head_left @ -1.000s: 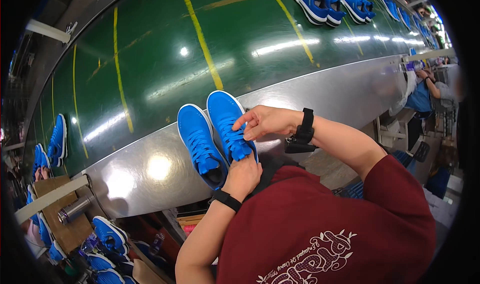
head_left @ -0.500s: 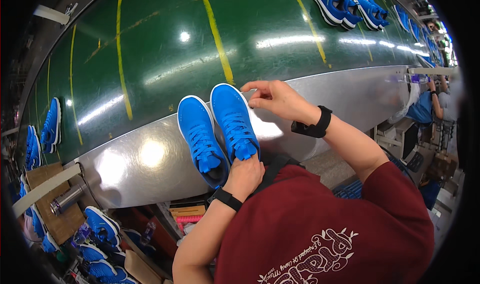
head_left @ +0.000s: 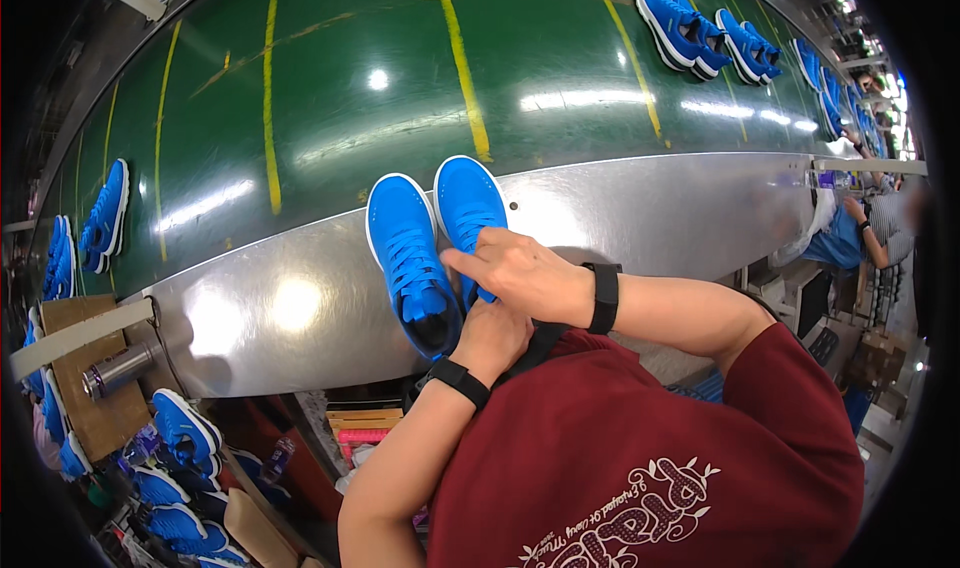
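Seen from above, a person in a dark red shirt works at a shiny metal tabletop (head_left: 640,218) edging a green conveyor belt (head_left: 400,78). Two bright blue sneakers stand side by side on the metal, toes pointing away. The right hand (head_left: 515,273), a black band at its wrist, lies over the laces of the right sneaker (head_left: 468,208), fingers curled; whether its grip pinches a lace cannot be told. The left hand (head_left: 490,333) is closed at the heels, touching the left sneaker (head_left: 408,258); its grip is partly hidden. More blue sneakers (head_left: 700,28) sit farther along the belt.
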`<state>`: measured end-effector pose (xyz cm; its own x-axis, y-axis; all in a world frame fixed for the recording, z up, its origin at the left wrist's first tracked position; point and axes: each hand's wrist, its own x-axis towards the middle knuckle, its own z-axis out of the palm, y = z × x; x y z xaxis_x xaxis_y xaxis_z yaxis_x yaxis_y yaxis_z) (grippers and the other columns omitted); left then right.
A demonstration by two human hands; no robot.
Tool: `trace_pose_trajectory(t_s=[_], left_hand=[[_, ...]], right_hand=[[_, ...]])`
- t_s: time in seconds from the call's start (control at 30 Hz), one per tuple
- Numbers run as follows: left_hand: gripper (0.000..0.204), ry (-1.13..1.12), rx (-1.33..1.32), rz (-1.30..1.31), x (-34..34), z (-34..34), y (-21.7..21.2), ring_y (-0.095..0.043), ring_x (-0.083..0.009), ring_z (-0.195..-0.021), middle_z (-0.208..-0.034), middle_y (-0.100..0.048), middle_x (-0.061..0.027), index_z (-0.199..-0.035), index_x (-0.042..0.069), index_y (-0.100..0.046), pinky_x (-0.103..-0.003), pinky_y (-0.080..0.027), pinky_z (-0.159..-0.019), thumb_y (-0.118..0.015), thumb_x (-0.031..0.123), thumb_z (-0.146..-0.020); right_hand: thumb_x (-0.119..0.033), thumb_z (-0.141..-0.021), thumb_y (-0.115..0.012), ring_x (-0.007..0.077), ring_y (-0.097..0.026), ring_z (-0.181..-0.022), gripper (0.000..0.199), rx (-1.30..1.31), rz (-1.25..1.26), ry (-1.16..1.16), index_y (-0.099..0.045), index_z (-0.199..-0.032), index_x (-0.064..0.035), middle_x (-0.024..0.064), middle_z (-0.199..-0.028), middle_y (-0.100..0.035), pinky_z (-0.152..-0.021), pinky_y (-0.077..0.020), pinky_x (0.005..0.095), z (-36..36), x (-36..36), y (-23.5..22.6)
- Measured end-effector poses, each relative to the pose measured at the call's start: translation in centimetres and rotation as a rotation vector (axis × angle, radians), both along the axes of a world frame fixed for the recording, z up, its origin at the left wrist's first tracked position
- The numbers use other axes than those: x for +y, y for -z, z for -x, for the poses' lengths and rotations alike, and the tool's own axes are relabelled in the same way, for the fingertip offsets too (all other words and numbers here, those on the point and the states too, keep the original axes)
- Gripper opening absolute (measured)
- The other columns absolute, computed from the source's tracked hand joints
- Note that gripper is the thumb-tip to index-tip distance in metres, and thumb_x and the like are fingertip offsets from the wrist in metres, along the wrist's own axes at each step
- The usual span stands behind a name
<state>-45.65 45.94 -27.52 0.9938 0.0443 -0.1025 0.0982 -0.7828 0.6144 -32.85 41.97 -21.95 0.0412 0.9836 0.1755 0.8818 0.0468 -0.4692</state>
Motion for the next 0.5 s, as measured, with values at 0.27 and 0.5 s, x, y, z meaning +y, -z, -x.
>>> trace_pose_trajectory(t_s=[0.27, 0.5], left_hand=[[0.029, -0.053, 0.093, 0.007, -0.2, 0.1, 0.1, -0.064, -0.0349, -0.079, -0.083, -0.064, -0.0221, -0.097, -0.004, -0.058, -0.044, -0.050, -0.074, -0.060, 0.020, -0.081], [0.028, -0.045, -0.027, -0.082, -0.1, -0.1, -0.5, -0.063, -0.0320, -0.083, -0.087, -0.063, -0.0200, -0.097, -0.006, -0.055, -0.037, -0.051, -0.075, -0.060, 0.014, -0.076]], right_hand=[[-0.002, -0.069, -0.063, 0.0328, -0.063, -0.084, 0.048, -0.084, 0.291, -0.086, -0.053, -0.116, 0.0017, 0.0147, -0.076, -0.061, -0.069, -0.0509, 0.0403, -1.2, 2.4, -0.5], [-0.009, -0.086, -0.057, 0.0274, -0.063, -0.098, 0.052, 0.406, 0.983, -0.253, -0.045, -0.136, -0.0029, 0.0159, -0.101, -0.066, -0.084, -0.0492, 0.0356, -5.6, 6.7, -2.0]])
